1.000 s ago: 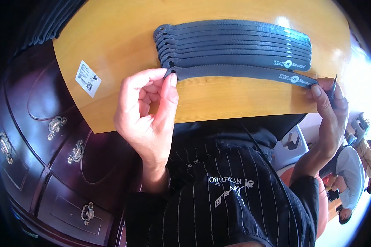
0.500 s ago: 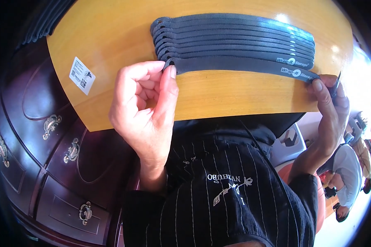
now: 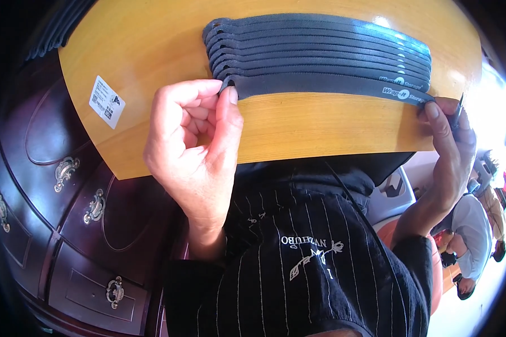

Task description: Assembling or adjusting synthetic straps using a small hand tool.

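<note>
A dark grey hook-and-loop storage strap (image 3: 315, 85) is stretched between my two hands at the near side of a stack. My left hand (image 3: 194, 123) pinches its left end beside the small hole, thumb and forefinger closed on it. The right end is gripped by my right hand (image 3: 452, 132), which also has a thin, dark pointed tool (image 3: 459, 109) sticking up between its fingers; its kind I cannot make out. Just beyond lie several matching straps (image 3: 320, 42), overlapping in a fanned row with their holed ends to the left.
Everything rests on a yellow wooden table (image 3: 320, 126). A white printed label (image 3: 107, 102) lies at its left. More dark straps (image 3: 62, 25) hang in the far left corner. Dark wooden drawers (image 3: 95, 247) stand at left. Other people (image 3: 471, 241) are at the right, beyond a pale plastic chair (image 3: 396, 194).
The held strap and both hands keep nearly the same place. The view has shifted slightly, so the straps and label appear a little higher and further left.
</note>
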`<state>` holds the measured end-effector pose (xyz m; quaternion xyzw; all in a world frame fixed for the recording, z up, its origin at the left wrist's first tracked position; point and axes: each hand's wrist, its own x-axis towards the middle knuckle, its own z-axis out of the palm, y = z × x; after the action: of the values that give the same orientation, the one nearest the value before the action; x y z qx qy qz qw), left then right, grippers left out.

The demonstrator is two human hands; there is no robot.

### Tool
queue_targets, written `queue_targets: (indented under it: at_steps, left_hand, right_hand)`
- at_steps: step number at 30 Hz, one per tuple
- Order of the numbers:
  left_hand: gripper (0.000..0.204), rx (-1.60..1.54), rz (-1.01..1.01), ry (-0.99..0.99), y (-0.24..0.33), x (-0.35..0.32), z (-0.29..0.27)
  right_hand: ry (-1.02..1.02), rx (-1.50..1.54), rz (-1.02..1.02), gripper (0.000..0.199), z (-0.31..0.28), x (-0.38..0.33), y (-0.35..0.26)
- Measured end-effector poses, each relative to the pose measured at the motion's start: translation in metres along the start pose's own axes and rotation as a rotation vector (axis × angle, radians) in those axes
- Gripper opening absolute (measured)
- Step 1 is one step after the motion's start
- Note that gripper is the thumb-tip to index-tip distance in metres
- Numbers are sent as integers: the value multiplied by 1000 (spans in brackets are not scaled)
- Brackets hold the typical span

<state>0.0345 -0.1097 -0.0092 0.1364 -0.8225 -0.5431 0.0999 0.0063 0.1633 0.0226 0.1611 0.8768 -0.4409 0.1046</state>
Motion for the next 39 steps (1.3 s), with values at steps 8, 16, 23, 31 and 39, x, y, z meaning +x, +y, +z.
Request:
queue_targets:
  at_steps: [8,16,23,31,39]
  left_hand:
    - [19,18,-29,-24,3,1,-3]
    - [21,93,-68,10,7,-1,2]
    - [19,102,-29,5,1,-4,3]
    - [18,125,-47,-23,8,-3,4]
    - [17,66,-64,-39,4,2,0]
  right_hand:
    - [2,-26,-14,18,0,1,3]
    - [37,-32,-48,19,1,-3,6]
    - [82,-29,-60,18,0,-21,4]
    - [109,25,-47,16,5,-9,-2]
    - [-56,64,-343,12,-10,-30,-2]
